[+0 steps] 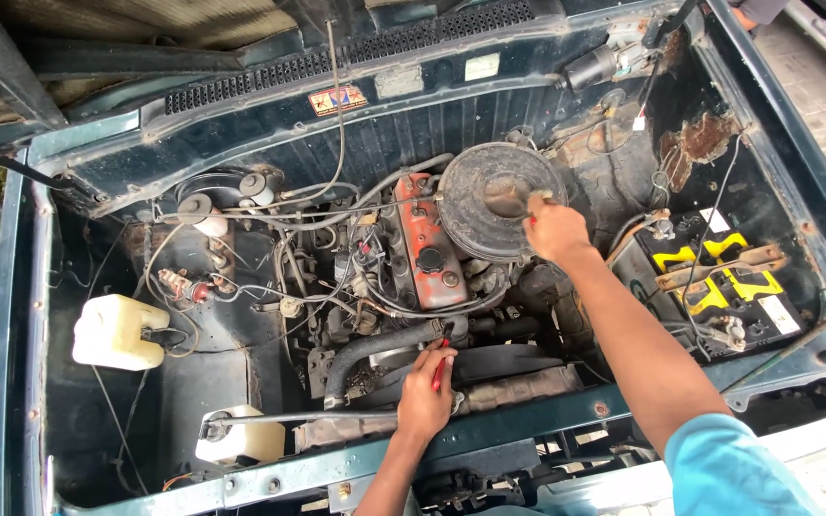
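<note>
A red-handled tool (pixel 440 367) is gripped in the left hand (pixel 424 397), fingers curled shut around it, its tip set at the end of the black radiator hose (pixel 375 348) where the hose meets the engine, near 6 o'clock in the bay. Whether the clamp there is loosened cannot be told; the hose is seen in place at both visible ends.

The right hand (pixel 554 229) is laid on the round black air cleaner housing (pixel 499 212) at about 1 o'clock from the left hand, fingers pressed together on a small pale object at the lid's right edge; what is pinched there is too small to be identified. The lid is seated on the housing and does not appear lifted.

Just at 9 o'clock of the housing the red valve cover (pixel 429 244) is found, its black filler cap fitted. Further out, at 3 o'clock, the battery (pixel 719 282) with yellow markings is held under its bracket, cables attached. At 9 o'clock, well apart from both hands, a white fluid reservoir (pixel 117 332) is mounted, and a second white tank (pixel 239 441) sits at 7 o'clock near the front crossmember (pixel 489 435).

Judged from this, little has been dismantled: hose, air cleaner, battery and wiring are all fitted, so the work appears to be at an early stage.
</note>
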